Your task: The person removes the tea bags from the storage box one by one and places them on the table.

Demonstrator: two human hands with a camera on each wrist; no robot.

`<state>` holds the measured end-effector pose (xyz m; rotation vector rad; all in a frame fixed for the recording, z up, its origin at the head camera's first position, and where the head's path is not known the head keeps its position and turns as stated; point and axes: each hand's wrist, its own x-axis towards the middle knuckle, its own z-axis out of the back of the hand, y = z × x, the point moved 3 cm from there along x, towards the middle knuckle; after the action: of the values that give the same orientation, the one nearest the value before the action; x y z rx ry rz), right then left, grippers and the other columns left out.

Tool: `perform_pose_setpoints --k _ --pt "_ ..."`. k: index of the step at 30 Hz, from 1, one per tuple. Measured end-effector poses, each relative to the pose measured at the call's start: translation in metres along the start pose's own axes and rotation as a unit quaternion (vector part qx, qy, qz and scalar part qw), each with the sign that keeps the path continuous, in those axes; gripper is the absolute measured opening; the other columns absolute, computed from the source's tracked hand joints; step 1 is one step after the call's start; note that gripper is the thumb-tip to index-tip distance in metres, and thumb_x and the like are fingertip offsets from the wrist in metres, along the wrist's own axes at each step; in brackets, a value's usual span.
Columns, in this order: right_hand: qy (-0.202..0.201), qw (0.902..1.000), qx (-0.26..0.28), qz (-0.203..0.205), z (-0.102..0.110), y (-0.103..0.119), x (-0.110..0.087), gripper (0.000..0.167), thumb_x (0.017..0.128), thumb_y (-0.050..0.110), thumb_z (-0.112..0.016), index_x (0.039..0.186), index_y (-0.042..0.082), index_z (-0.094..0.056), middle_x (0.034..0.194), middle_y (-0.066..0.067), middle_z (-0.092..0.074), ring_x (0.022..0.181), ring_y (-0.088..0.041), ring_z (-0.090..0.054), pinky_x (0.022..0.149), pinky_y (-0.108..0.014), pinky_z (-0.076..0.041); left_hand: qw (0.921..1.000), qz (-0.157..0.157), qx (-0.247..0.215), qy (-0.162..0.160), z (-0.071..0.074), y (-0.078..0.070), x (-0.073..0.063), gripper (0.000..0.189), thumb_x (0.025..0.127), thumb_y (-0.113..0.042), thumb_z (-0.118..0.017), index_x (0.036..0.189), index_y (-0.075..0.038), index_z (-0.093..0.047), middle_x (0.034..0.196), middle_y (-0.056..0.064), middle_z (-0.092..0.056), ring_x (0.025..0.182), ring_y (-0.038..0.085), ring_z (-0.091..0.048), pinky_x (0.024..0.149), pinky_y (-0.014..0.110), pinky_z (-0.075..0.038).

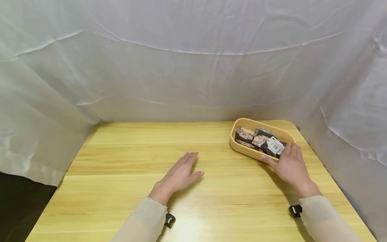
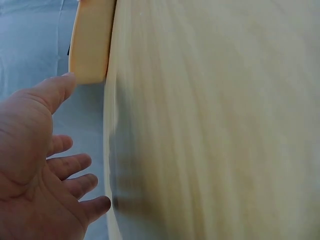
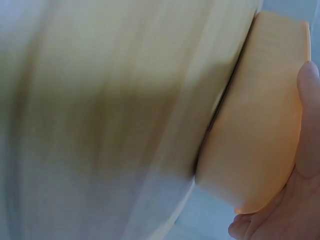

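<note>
A yellow-orange oblong plastic basket [image 1: 246, 152] with rounded ends sits at the back right of the table. Several small flat packets [image 1: 261, 140], black with pinkish or whitish printed faces, lie in it. My right hand [image 1: 292, 166] grips the basket's near right end, thumb on the near side and fingers at the end. In the right wrist view, the thumb [image 3: 309, 82] lies along the rim of the basket [image 3: 255, 115]. My left hand [image 1: 178, 173] is over the middle of the table, fingers extended and thumb apart, holding nothing.
The wooden table [image 1: 127, 195] has light yellow grain. Wrinkled pale sheeting [image 1: 187, 77] hangs behind it and along both sides. A dark area [image 1: 21, 205] shows beyond the table's left edge. Small black devices are on both wrists.
</note>
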<state>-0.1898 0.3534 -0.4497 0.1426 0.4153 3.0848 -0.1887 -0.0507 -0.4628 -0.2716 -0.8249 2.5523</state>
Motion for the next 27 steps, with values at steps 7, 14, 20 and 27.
perform_pose_setpoints --k 7,14,20,27 --pt "-0.004 0.9989 -0.002 0.048 -0.005 0.022 0.001 0.124 0.099 0.071 -0.054 0.155 -0.026 -0.001 0.161 -0.052 -0.003 0.149 -0.069 -0.009 0.127 -0.07 -0.008 1.0 0.007 -0.002 -0.002 0.001 0.003 -0.001 0.084 0.105 -0.056 -0.057 0.169 -0.015 -0.022 0.175 0.011 -0.025 0.163 0.027 -0.017 0.132 0.051 -0.023" --pt "0.026 0.9968 0.003 0.075 -0.011 0.043 0.0 0.124 0.098 0.074 -0.053 0.158 -0.021 -0.001 0.165 -0.046 0.004 0.153 -0.065 -0.007 0.126 -0.071 -0.013 0.9998 0.009 -0.002 -0.016 0.002 0.004 0.0 0.088 0.104 -0.06 -0.055 0.169 -0.012 -0.02 0.176 0.012 -0.022 0.163 0.029 -0.017 0.132 0.05 -0.021" --pt "0.042 0.9944 0.003 0.096 -0.018 0.065 0.0 0.127 0.095 0.077 -0.055 0.16 -0.018 -0.002 0.168 -0.041 0.004 0.156 -0.061 -0.006 0.126 -0.07 -0.015 0.9991 0.007 0.0 -0.041 0.003 0.003 0.002 0.095 0.102 -0.064 -0.055 0.17 -0.011 -0.014 0.177 0.013 -0.017 0.164 0.03 -0.016 0.132 0.049 -0.018" --pt "0.039 0.9896 0.012 0.138 -0.027 0.093 0.001 0.12 0.096 0.073 -0.057 0.162 -0.015 -0.008 0.169 -0.039 -0.004 0.158 -0.056 -0.01 0.128 -0.066 -0.018 0.9969 0.004 -0.001 -0.079 0.008 0.002 0.006 0.107 0.098 -0.066 -0.061 0.17 -0.009 -0.006 0.177 0.016 -0.006 0.164 0.035 -0.01 0.132 0.051 -0.016"
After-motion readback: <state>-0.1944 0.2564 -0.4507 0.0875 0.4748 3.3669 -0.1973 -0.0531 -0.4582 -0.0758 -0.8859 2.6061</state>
